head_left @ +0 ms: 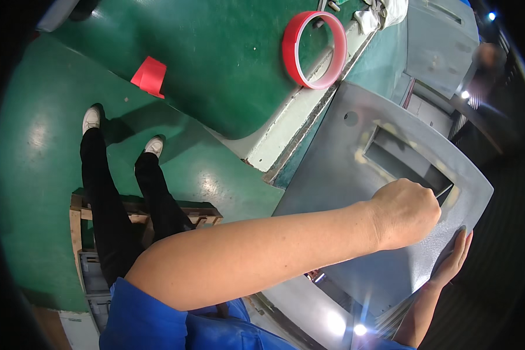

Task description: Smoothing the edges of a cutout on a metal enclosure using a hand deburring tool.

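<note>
A grey panel (pixel 332 175) with a rectangular recess (pixel 405 154) lies tilted at the right. Pale yellowish patches surround the recess. My left hand (pixel 405 213) is closed in a fist over the recess's near end, its back turned up. A thin dark edge shows just beyond the knuckles, at the recess corner; whatever the fist holds is hidden. My right hand (pixel 451 261) rests against the panel's lower right edge, fingers stretched out along it. The left forearm crosses in front of the panel's near part.
A red tape roll (pixel 290 49) stands on the green-topped table (pixel 227 87), near its pale edge. A red strip (pixel 150 77) hangs at the table's left edge. White cloth (pixel 385 14) and another grey panel (pixel 434 46) are farther back. A wooden pallet (pixel 76 224) lies by my legs.
</note>
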Action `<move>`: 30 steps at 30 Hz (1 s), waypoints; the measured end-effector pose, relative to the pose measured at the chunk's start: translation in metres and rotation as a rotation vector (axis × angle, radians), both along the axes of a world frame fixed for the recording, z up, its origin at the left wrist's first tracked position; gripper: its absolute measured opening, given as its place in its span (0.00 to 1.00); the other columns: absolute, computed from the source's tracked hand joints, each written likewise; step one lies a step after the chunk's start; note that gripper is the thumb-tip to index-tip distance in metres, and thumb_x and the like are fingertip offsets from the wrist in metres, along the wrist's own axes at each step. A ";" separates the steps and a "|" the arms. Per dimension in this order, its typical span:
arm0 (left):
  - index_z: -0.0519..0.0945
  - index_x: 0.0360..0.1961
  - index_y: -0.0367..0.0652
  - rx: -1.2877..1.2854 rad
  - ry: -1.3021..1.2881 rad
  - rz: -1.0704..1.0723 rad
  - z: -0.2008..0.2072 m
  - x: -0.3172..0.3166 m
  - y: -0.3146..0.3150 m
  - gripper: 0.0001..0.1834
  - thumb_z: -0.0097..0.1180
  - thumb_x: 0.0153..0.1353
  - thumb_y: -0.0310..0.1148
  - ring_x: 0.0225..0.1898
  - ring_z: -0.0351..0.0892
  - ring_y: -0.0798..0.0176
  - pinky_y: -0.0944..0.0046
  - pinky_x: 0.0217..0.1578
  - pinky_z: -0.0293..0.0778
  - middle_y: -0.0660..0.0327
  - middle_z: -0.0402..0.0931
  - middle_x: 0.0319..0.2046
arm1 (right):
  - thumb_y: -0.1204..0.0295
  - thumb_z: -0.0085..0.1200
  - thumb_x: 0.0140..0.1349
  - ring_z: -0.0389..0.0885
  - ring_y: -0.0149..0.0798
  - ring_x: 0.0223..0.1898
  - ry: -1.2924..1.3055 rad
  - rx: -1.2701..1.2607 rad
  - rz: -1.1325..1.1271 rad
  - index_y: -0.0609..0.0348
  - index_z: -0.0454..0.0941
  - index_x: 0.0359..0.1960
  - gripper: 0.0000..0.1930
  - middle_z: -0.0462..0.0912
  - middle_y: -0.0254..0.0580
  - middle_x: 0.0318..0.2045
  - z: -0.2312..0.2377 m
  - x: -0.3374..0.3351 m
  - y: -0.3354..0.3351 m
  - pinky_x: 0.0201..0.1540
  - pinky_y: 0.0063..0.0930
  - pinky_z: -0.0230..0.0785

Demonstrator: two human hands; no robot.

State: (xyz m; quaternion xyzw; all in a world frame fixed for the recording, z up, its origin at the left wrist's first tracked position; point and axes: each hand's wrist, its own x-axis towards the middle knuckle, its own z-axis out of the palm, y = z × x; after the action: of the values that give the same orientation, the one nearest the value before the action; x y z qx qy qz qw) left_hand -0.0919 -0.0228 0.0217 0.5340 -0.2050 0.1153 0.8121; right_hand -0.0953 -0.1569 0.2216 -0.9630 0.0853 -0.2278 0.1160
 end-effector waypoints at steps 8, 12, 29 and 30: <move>0.72 0.17 0.34 0.108 -0.088 -0.121 -0.004 0.016 0.001 0.05 0.46 0.40 0.25 0.18 0.75 0.53 0.59 0.20 0.71 0.51 0.72 0.14 | 0.72 0.42 0.59 0.64 0.30 0.50 0.000 0.109 0.005 0.71 0.56 0.54 0.23 0.65 0.44 0.50 0.001 0.000 -0.004 0.55 0.19 0.53; 0.70 0.19 0.36 0.158 -0.045 -0.129 -0.021 0.007 0.011 0.03 0.46 0.41 0.25 0.16 0.73 0.54 0.59 0.18 0.67 0.54 0.70 0.12 | 0.72 0.41 0.60 0.64 0.29 0.50 -0.004 0.160 -0.027 0.72 0.54 0.55 0.23 0.64 0.44 0.50 -0.003 -0.006 -0.002 0.55 0.20 0.53; 0.66 0.24 0.35 -0.002 0.262 -0.500 -0.021 0.020 0.023 0.03 0.45 0.48 0.24 0.20 0.70 0.48 0.55 0.19 0.65 0.53 0.68 0.16 | 0.70 0.32 0.62 0.59 0.37 0.52 0.246 0.073 -0.123 0.69 0.44 0.58 0.25 0.58 0.50 0.53 0.015 -0.023 -0.001 0.55 0.27 0.47; 0.66 0.24 0.35 -0.046 0.292 -0.540 -0.019 0.021 0.024 0.03 0.45 0.50 0.24 0.20 0.70 0.47 0.55 0.19 0.64 0.52 0.69 0.17 | 0.69 0.32 0.62 0.59 0.37 0.53 0.263 0.058 -0.112 0.69 0.45 0.58 0.25 0.58 0.49 0.53 0.016 -0.026 -0.002 0.55 0.26 0.47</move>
State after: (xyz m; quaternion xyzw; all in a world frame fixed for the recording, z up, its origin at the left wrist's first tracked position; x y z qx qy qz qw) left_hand -0.0712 0.0014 0.0031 0.4526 -0.2178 -0.1780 0.8462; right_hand -0.1210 -0.1592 0.2380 -0.9745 0.1597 -0.1034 0.1188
